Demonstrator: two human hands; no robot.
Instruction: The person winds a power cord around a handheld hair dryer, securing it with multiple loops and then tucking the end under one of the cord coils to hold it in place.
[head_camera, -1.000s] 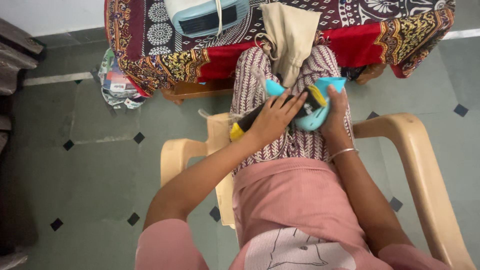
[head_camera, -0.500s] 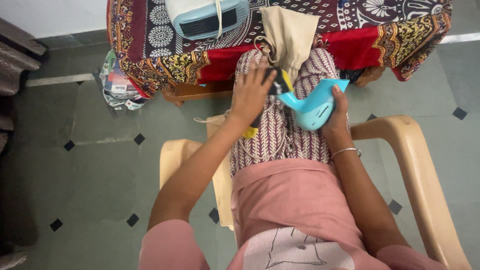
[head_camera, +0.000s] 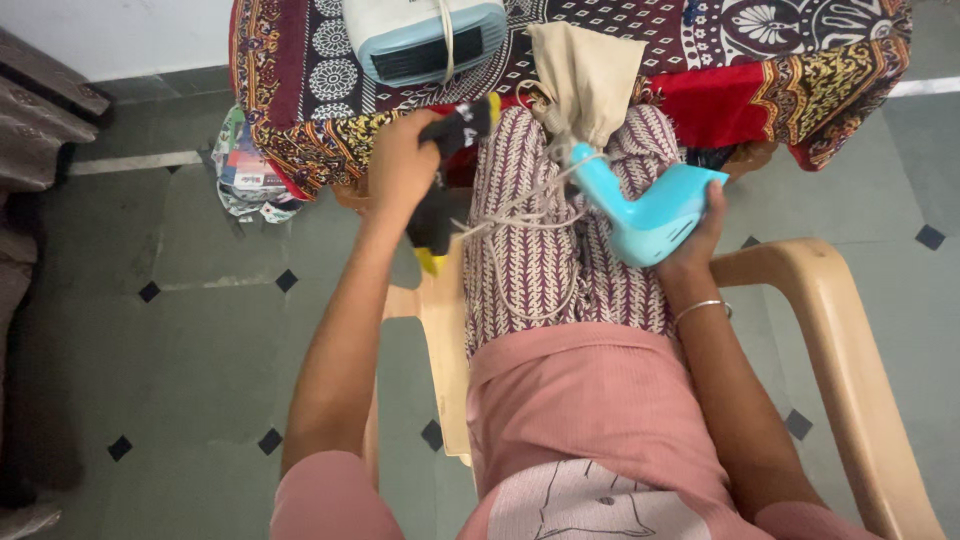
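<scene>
One light-blue plastic hair dryer (head_camera: 650, 212) and one black tool with yellow ends (head_camera: 447, 180) are showing. The right hand (head_camera: 700, 235) is gripping the dryer over the right thigh; the left hand (head_camera: 400, 165) is closing around the tool, out past the left knee. A beige cord (head_camera: 520, 215) is trailing between them. One beige cloth bag (head_camera: 585, 75) and one pale-blue heater (head_camera: 425, 38) are sitting on the patterned-cloth bench (head_camera: 800, 50) ahead.
</scene>
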